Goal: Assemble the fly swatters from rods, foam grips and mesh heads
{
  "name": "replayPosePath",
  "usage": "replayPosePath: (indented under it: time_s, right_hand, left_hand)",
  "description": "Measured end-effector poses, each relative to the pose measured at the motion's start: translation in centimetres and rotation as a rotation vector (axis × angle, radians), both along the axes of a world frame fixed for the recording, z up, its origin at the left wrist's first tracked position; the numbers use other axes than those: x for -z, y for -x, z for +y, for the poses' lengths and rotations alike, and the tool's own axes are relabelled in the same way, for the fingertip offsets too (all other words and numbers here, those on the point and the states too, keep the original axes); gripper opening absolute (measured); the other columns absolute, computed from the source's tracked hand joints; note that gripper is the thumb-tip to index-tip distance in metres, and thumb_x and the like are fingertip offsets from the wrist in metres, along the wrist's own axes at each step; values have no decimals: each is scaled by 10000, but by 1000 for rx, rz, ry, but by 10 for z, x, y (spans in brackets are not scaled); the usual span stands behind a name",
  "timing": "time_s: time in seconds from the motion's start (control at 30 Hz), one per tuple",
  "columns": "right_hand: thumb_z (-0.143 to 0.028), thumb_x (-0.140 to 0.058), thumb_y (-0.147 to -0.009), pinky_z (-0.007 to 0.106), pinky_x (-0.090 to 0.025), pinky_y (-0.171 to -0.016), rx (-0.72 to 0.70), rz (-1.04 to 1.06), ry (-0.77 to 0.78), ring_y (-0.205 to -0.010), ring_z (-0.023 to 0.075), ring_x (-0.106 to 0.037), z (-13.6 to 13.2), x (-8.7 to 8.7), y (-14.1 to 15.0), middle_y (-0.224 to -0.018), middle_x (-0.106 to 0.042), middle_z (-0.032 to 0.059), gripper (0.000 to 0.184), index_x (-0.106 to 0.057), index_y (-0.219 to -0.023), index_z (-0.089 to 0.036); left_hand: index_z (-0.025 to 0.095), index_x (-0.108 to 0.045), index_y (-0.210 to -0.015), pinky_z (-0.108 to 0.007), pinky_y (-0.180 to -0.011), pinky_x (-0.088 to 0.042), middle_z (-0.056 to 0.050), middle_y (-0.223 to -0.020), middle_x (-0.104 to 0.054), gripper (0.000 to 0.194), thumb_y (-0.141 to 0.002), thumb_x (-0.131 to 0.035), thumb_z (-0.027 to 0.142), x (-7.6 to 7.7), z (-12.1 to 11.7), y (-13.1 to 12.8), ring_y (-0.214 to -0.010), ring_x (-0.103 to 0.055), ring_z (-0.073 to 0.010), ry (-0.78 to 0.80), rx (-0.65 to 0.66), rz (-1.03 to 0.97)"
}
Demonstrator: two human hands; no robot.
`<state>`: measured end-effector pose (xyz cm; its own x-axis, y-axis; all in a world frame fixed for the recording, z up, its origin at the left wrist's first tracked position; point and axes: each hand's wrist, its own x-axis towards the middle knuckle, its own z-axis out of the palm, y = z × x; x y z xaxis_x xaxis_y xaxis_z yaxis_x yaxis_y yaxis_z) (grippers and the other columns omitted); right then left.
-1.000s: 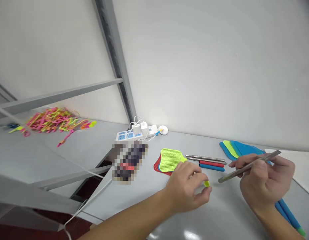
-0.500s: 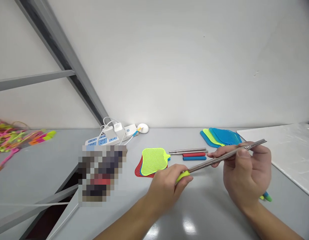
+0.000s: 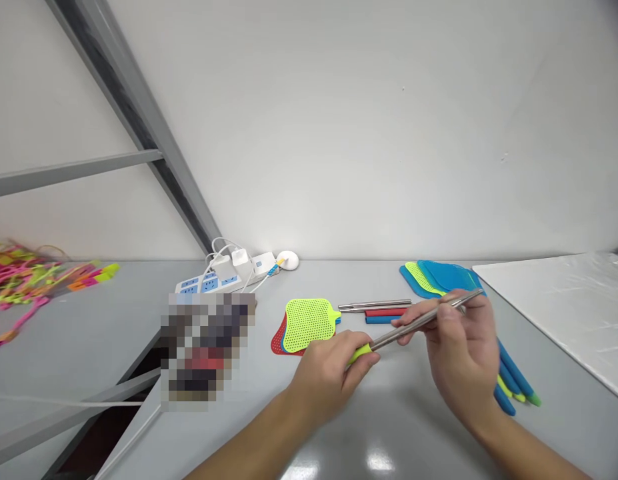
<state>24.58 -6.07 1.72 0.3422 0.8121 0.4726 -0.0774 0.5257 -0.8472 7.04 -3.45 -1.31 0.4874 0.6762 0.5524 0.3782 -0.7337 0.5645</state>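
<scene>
My left hand is closed around a yellow-green handle grip. A thin metal rod runs from the top end of that grip up to the right. My right hand pinches the rod, thumb on top, and the rod's far end pokes out past the fingers. Behind my left hand lie flat perforated fly swatter heads, a yellow-green one over a blue and a red one. Metal rods, a red grip and a blue grip lie between the hands, farther back.
Fly swatters with blue and yellow-green heads lie at the right, handles passing behind my right hand. A white board is beyond them. A power strip with chargers stands back left, near a pixelated patch. Colourful strands lie far left.
My right hand has moved left and closer to my left hand along with the rod, so less rod shows between them. The swatter handles at the right are more exposed. The view has shifted slightly.
</scene>
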Motion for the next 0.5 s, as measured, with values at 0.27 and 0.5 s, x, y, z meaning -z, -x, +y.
replayPosePath:
  time_s: [0.27, 0.5]
  right_hand:
    - [-328, -664, -892, 330, -580, -740, -309, -491, 216, -901, 200, -685, 5, -6, -34, -942, -713, 42, 91, -661, -921, -242]
    - [-436, -581, -924, 298, -462, -589, -343, -1090, 385, -675, 171, -604, 14, -8, -50, -791, -688, 7, 204, -705, -906, -274]
  left_hand:
    - [189, -634, -922, -226, -542, -414, 6, -711, -674, 135, -957, -545, 285, -5, 8, 9, -571, -575, -114, -100, -19, -36]
    - [173, -637, -888, -229, -567, -456, 8, -617, -621, 404, -1036, -333, 395, -21, 15, 25, -558, -571, -118, 223, -274, -406]
